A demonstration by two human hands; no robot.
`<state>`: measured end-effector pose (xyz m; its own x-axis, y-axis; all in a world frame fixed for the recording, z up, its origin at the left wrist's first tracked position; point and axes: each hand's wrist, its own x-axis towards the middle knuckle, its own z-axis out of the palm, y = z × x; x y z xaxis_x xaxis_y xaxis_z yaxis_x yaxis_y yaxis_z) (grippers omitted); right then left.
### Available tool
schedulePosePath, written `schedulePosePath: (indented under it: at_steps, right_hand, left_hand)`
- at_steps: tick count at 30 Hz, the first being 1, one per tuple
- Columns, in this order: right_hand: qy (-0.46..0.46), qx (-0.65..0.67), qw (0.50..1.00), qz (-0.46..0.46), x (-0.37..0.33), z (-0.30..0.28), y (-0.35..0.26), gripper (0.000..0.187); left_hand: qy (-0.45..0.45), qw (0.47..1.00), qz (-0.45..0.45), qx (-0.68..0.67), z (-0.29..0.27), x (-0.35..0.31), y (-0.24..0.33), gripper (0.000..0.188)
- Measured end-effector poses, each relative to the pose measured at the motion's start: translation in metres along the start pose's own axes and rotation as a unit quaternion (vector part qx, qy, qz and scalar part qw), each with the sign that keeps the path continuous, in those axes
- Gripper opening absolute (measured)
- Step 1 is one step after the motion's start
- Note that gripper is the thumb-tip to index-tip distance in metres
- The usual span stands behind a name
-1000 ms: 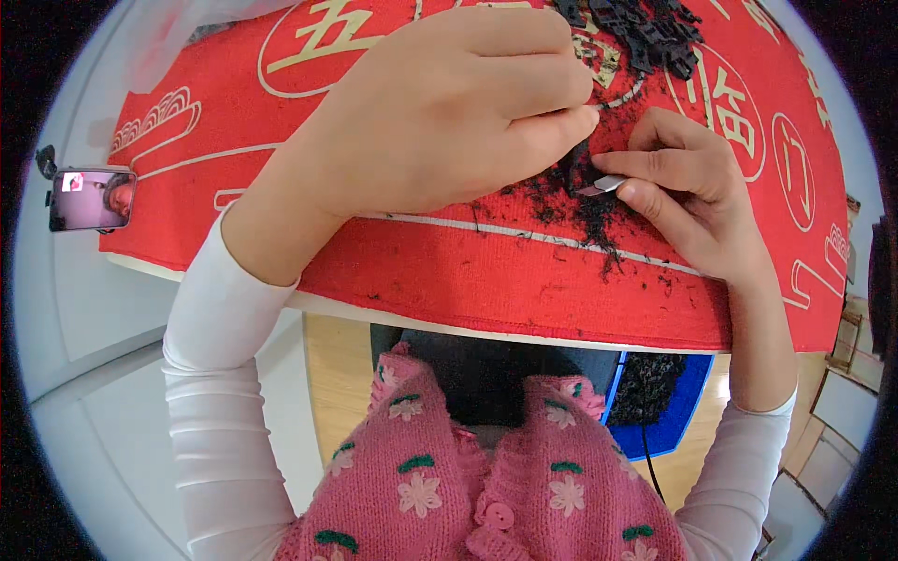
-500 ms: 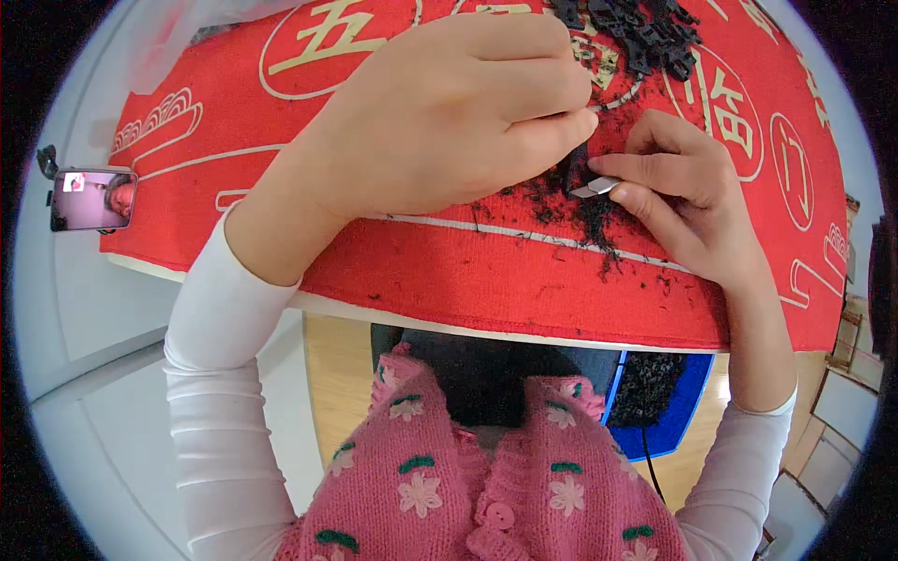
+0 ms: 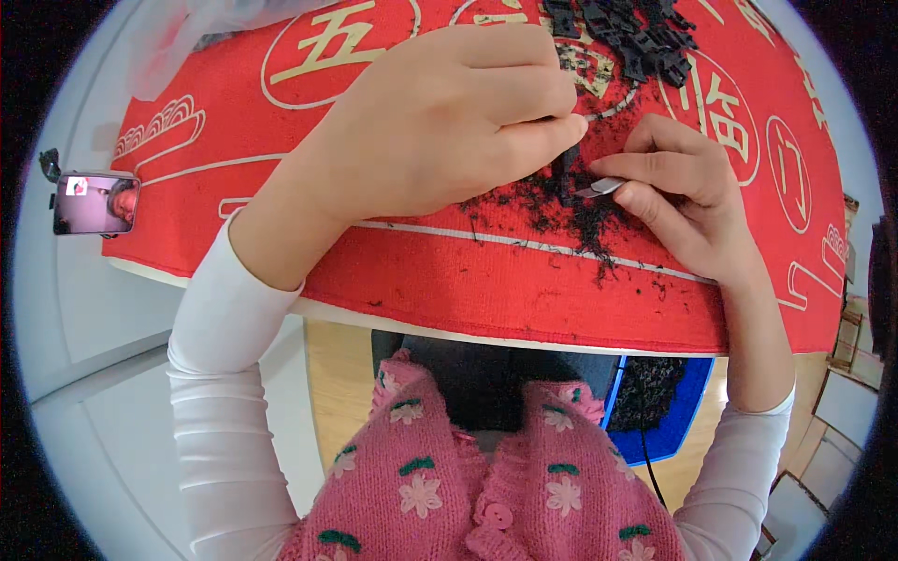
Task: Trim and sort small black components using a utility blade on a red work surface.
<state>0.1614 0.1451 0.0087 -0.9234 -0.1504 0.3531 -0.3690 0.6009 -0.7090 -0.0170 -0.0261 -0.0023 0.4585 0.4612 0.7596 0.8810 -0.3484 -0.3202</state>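
My right hand (image 3: 687,192) pinches a small metal blade (image 3: 601,188) between thumb and fingers, its tip pointing left. Just left of the blade a black plastic piece (image 3: 565,173) shows below the fingers of my left hand (image 3: 458,126). That hand is closed on the piece, and most of the piece is hidden behind the knuckles. Black shavings (image 3: 591,224) lie scattered on the red cloth (image 3: 421,271) under both hands. Beyond my hands sits a heap of black plastic pieces (image 3: 645,42).
A phone (image 3: 96,203) stands on a mount at the table's left edge. Clear plastic film (image 3: 173,42) covers the far left corner. Below the table, on the right, is a blue bin (image 3: 687,402) with black bits (image 3: 645,393) in it. White panels (image 3: 103,309) flank the table on the left.
My left hand has shifted slightly left and down. The blade stays by the black piece, with my right hand almost where it was.
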Motion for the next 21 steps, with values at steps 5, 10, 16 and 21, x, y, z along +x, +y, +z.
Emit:
schedulePosePath:
  at_steps: [5,10,16,21]
  right_hand:
    - [0.021,-0.003,1.0,0.016,0.003,-0.003,-0.002,0.015]
    - [0.128,0.096,0.983,0.091,0.006,-0.006,-0.013,0.017]
    - [0.211,0.208,0.946,0.128,0.012,-0.01,-0.017,0.02]
    - [0.142,0.261,0.928,0.225,0.013,-0.023,-0.023,0.015]
  left_hand:
    - [-0.046,0.998,-0.043,-0.026,-0.009,0.002,-0.004,0.014]
    - [-0.066,0.983,-0.133,-0.108,-0.03,0.015,0.0,0.019]
    - [0.001,0.992,-0.12,-0.042,-0.027,0.026,0.002,0.012]
    - [0.017,0.996,-0.081,-0.028,-0.022,0.031,0.008,0.008]
